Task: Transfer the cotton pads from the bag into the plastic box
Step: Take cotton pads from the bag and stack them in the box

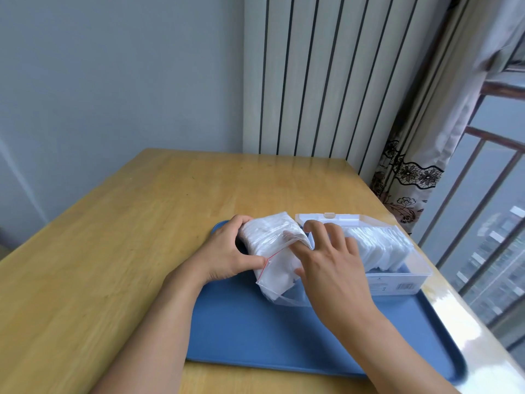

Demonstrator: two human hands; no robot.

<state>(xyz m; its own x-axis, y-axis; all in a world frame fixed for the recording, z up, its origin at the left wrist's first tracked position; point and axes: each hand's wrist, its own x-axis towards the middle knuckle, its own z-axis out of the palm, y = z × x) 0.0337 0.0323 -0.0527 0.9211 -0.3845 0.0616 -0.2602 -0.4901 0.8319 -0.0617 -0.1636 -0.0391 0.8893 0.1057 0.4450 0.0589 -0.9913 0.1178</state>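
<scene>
On the blue tray (255,331), seen from our head camera, our left hand (227,257) grips the bag (272,251), fingers curled round its far end. Our right hand (332,263) reaches into its mouth, fingers spread and loosely bent; whether they pinch cotton pads (279,275) we cannot tell. Beside it, the plastic box (397,280) already holds a row. Next, we judge, comes drawing a stack out and across.

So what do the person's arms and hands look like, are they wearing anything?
Both forearms are bare up to the picture's edge, with no sleeves showing. The left hand and right hand wear no gloves, rings, watch or bracelets that I can see.
</scene>
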